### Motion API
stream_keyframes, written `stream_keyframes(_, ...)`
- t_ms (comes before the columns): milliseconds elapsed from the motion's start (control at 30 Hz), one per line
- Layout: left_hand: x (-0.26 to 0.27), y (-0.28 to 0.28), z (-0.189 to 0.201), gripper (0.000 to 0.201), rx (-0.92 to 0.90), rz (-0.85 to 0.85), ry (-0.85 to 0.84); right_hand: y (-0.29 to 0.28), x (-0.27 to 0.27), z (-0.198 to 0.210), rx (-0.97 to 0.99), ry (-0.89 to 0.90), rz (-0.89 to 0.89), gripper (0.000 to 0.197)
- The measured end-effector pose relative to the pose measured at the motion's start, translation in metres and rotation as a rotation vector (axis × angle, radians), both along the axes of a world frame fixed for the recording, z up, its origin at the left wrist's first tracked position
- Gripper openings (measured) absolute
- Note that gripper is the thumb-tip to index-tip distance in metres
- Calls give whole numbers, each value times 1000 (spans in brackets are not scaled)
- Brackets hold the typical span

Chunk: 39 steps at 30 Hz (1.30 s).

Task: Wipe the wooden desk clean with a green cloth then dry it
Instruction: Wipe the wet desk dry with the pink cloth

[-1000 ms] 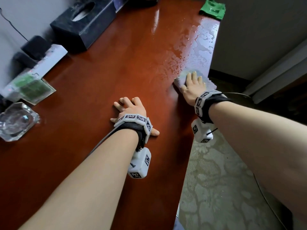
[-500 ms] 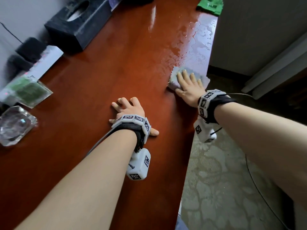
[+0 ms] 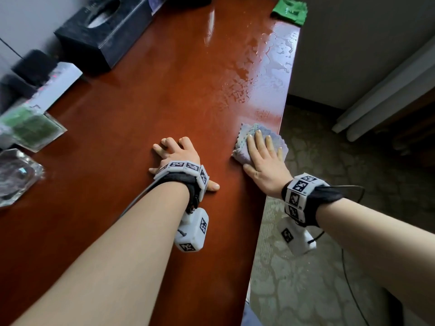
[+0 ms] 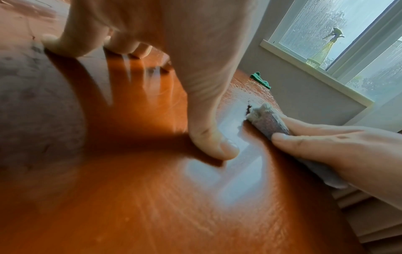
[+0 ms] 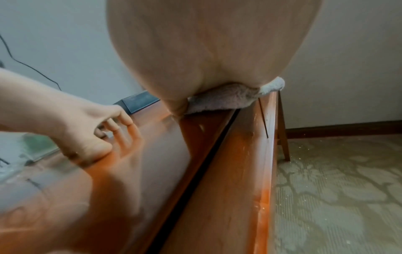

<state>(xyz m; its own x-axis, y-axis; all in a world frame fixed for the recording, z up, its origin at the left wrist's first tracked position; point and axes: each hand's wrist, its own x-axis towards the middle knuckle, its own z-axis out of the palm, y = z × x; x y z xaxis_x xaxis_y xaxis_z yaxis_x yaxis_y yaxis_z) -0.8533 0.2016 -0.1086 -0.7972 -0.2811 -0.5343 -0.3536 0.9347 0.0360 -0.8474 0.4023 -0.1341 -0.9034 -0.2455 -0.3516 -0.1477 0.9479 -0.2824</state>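
My right hand (image 3: pixel 263 161) presses flat, fingers straight, on a folded grey-lilac cloth (image 3: pixel 256 135) at the right edge of the wooden surface (image 3: pixel 141 109), part of it overhanging. My left hand (image 3: pixel 179 156) rests beside it on its fingertips, holding nothing. The green cloth (image 3: pixel 290 10) lies at the far end, well apart. Water beads (image 3: pixel 266 74) remain between it and my hand. The risk, I judge: sliding outward could push the cloth off the edge, or smear water rather than lift it.
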Motion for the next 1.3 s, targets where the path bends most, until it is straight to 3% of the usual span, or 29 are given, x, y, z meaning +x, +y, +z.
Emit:
stream_keyframes(133,1,-1,-3,138,7,5,2,-3,-14,-5,35,26,-47,70)
stream_keyframes(367,1,-4,-7,135,8,-4,29,9,-97,0,5,-2,-183,67)
stream_keyframes(500,0,-3,-7,134,3,-2,36,3,-108,-2,9,39,-255,65)
stream_keyframes(767,3,-2,-3,132,5,-8,49,-51,-67,-3,-7,47,4,63)
stream_keyframes(900,5,-3,-2,133,14,-2,33,-48,-82,0,-19,8,63,62)
stream_keyframes(1100,6,-3,2,135,12,-10,12,5,-120,-1,16,15,-150,62)
stream_keyframes(1300,8,-2,4,135,15,-13,22,0,-126,-3,54,25,-341,64)
